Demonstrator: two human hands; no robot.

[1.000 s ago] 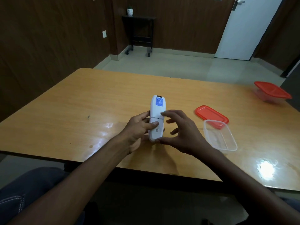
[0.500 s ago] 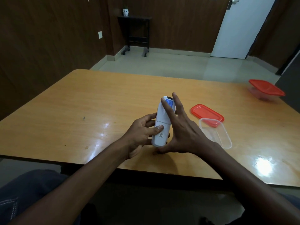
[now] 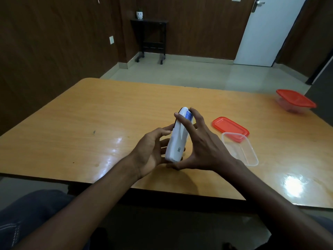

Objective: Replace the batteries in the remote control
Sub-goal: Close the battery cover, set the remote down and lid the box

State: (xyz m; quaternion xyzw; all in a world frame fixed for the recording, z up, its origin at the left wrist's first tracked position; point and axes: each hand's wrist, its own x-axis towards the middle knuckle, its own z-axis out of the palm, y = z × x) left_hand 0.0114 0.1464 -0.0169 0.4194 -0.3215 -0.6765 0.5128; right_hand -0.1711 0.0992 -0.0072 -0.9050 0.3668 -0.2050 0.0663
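- One white remote control is held above the near middle of the wooden table, its back toward the viewer, long axis tilted up and away; a blue label near the far end and a small printed code near the near end are visible.
- Two bare hands hold it. The left hand cups the left side, fingers curled round the body. The right hand spans its length, thumb under the near end and long fingers stretched along the back to the far tip, clasping it end to end.
- Whether the battery cover is on or off cannot be told from here.
- Two containers stand on the table. One clear rectangular tub, just right of the right hand, is uncovered and shows nothing inside.
- One loose red lid lies flat beyond it, the tub's far edge overlapping the lid's near corner.
- One further tub with a red lid sits closed near the far right edge, well apart; its contents cannot be made out.
- One dark side stand at the back wall bears one small white figure.
- One white door is at the back right.
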